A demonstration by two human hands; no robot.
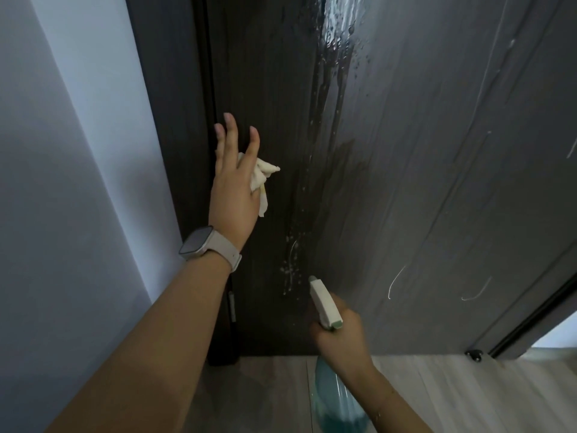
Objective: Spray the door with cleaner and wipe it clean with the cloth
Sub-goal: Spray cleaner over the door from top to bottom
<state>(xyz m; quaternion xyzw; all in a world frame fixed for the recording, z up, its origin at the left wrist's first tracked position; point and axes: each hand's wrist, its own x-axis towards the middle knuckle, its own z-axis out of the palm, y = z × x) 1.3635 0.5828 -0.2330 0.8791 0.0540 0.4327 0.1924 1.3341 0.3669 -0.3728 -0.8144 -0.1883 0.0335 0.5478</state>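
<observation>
Spraying looks partly done, wiping looks hardly begun. Wet streaks run down the middle of the door (390,151), with drops and small foam marks low on it, just above the nozzle of the spray bottle (324,304). A darker, smeared patch beside the streaks may be a first pass of the cloth (262,179), but I cannot be sure of this.

The left hand (232,189) is raised near the left edge of the door. Its fingers are straight and spread, while the cloth is bunched under the palm; the thumb is hidden, so I cannot tell exactly how the cloth is kept there, or whether it touches the door. The right hand (342,335) is curled around the neck of the bottle, which points at the lower door, close to it.

In my judgement most work is left: the streaks must be wiped, and the right part of the door shows only thin run marks.
</observation>
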